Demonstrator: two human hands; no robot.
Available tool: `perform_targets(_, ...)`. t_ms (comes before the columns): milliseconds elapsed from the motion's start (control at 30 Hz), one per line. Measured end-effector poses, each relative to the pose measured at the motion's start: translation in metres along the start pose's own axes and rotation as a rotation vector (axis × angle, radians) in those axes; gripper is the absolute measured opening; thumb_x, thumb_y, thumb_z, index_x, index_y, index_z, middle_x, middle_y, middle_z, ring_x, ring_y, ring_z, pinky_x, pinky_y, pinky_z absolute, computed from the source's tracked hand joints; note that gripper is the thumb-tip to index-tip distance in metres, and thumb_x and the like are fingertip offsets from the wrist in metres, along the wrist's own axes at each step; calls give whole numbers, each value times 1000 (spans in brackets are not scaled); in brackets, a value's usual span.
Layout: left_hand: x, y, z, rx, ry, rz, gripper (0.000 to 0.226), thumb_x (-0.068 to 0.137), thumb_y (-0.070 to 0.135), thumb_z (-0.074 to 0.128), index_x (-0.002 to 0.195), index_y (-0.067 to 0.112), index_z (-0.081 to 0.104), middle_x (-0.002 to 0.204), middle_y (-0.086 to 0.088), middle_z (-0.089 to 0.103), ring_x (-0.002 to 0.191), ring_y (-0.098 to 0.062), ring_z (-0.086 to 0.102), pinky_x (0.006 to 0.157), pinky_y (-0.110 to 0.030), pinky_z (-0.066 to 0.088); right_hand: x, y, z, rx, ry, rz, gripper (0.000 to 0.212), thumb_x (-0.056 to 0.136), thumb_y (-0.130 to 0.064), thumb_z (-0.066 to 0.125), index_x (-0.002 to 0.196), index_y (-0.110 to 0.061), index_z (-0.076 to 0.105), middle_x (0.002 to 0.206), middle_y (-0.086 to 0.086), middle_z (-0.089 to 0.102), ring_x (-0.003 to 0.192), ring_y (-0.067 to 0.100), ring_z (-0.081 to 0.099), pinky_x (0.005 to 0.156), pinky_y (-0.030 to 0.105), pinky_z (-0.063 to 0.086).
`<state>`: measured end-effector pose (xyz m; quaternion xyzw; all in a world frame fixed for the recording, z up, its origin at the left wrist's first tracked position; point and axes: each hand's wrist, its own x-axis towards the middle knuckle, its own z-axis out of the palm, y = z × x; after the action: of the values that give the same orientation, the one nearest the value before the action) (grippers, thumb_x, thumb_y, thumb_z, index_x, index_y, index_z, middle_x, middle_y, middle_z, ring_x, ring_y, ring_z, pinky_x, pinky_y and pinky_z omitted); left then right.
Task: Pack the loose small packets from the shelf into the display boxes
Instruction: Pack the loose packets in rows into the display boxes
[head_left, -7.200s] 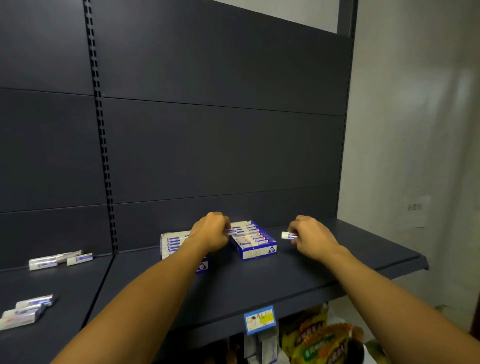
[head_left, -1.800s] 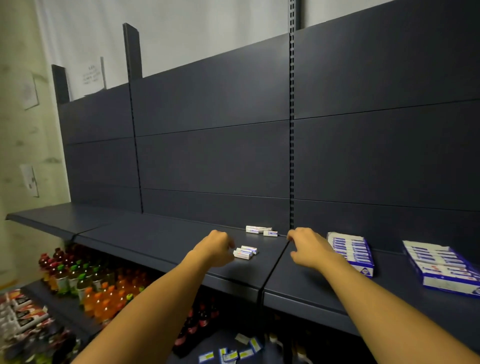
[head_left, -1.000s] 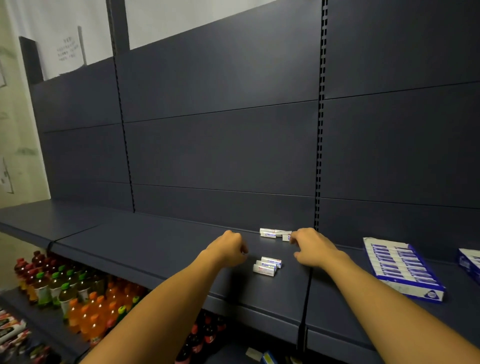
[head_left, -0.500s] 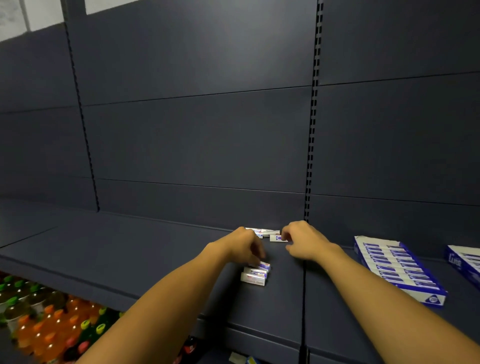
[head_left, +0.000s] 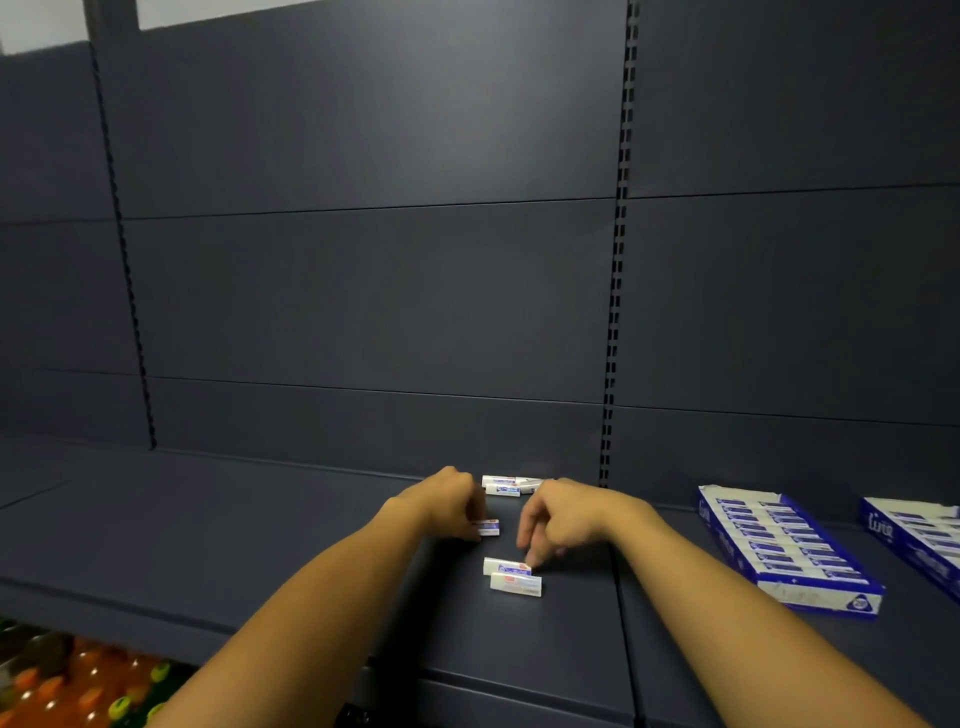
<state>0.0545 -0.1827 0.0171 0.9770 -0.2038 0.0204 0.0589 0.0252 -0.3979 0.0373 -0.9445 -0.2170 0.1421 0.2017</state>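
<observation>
Dark shelf (head_left: 260, 545), head view, dim light. Left hand (head_left: 449, 506) curled, back toward the camera; one small packet (head_left: 488, 527) sticks out from under its fingers, held there, though the grip itself is hidden by the knuckles. Right hand (head_left: 563, 522) hangs palm down, fingers bent downward, fingertips (head_left: 530, 560) touching the right end of the upper of two front packets (head_left: 511, 576) lying side by side on the shelf. Whether those fingers pinch it or only touch, cannot tell.

A further cluster of back packets (head_left: 506, 486) lies against the rear panel, between the two hands and partly covered by the right one; count unclear.

Right of the shelf seam: a blue display box (head_left: 784, 551), open, rows of packets inside, print too small to read. A second display box (head_left: 919, 540) beside it is cut off by the frame edge.

Bottom left, below the shelf: blurred bottles (head_left: 78, 691) with orange and green caps.
</observation>
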Motion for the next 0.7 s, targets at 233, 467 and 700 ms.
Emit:
perform_targets(233,-7,-12,-3,18,90,31,22,85,25,76,106,18,71,105,-2,69,91,-20,64,82,-36,57,-1,-17,1,-1,-2,9,18,74,-18,85,91,-20,78,91,0,78,70,8,66,73,24,58)
perform_targets(467,-21,-29,-47,61,252,18,21,78,30,74,96,20,70,99,-3,68,87,-24,65,73,-35,55,2,-32,8,-53,-25,44,22,73,-24,89,90,-20,76,90,1,78,58,0,62,58,15,49)
perform_targets(700,-31,-46,-60,48,243,15,22,79,24,74,99,17,68,96,-1,63,82,-22,62,67,-35,53,9,-39,19,-230,-35,132,32,64,-29,94,86,-21,71,89,-6,74,91,16,70,90,39,58)
